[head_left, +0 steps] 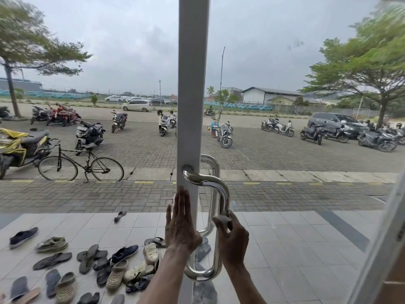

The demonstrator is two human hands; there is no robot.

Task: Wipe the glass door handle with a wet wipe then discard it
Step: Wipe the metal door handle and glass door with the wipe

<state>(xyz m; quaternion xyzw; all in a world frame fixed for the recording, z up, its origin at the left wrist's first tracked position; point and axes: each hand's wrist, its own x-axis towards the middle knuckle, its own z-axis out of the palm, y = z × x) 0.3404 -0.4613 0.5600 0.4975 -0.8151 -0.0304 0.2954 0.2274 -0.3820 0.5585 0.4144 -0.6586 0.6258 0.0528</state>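
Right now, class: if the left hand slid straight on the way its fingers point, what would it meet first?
The left hand lies flat on the white door frame, fingers up. It would probably meet the handle's upper mount first.

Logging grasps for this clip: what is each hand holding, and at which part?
The right hand is wrapped around the door handle on its vertical bar, about midway. No wipe is visible in it. The left hand lies flat on the door frame, holding nothing.

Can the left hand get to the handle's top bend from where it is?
Probably yes. The left hand lies flat on the door frame just below the handle's top bend, with nothing between them; the right hand grips lower down.
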